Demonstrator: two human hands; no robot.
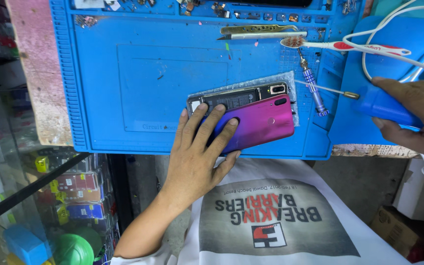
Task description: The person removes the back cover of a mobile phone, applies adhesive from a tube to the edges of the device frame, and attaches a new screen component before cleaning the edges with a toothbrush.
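Left hand (197,147), fingers spread flat and closed on nothing, presses on the purple-pink phone back cover (263,122), which lies partly slid off the opened phone body (236,96) just at its 11 o'clock, both near the front edge of the blue work mat (138,73). Right hand (418,115), at 3 o'clock, is wrapped around a blue handled tool (386,105) whose thin metal tip points toward the phone. Outward: small blue screwdriver (312,86) and red-and-white toothbrush (344,45) at 1 o'clock, tweezers (261,32) at 12; small coloured packages (77,194) with yellow tags on shelves at 8 o'clock.
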